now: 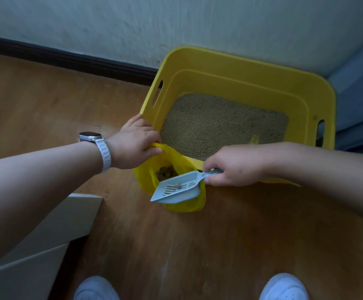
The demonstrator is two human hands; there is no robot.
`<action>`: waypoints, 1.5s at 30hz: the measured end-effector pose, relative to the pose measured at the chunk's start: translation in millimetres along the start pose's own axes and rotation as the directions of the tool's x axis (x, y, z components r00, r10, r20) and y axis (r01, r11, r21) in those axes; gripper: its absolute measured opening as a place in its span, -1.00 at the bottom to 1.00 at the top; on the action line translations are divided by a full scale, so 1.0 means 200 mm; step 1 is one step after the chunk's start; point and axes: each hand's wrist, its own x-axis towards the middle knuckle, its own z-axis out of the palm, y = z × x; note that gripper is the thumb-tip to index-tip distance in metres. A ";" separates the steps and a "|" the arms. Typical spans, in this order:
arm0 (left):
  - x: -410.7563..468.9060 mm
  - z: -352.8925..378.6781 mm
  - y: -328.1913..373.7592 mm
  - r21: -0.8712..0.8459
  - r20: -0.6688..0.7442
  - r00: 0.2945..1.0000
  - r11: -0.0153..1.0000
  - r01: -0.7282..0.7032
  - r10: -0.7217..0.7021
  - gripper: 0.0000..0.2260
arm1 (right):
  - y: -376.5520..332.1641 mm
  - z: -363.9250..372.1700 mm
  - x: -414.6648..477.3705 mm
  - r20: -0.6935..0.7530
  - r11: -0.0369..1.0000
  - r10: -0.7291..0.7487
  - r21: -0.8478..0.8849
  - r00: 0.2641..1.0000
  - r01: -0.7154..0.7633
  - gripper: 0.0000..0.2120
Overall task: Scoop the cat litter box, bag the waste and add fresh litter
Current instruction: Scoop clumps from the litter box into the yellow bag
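Left hand (137, 146) holds bag (184, 207) open, right hand (234, 167) grips scoop (176, 190); we'd tip it low inside, w/o spilling.

My box (319, 92) is bright yellow, and my bag (182, 206) the same yellow. The litter (219, 124) is sandy grey-brown, finely speckled. My scoop (176, 190) is pale blue-grey. My watch strap (105, 152) and shoes (96, 289) are white; the floor (219, 245) is brown wood grain.

wooden floor (219, 245), yellow litter box (319, 105), white shoes (284, 286)
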 end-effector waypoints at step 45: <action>-0.02 -0.01 0.01 0.003 0.026 1.000 1.000 -0.002 0.002 -0.55 | 0.13 0.09 0.22 -0.060 0.815 0.547 0.266 0.835 -0.515 -0.59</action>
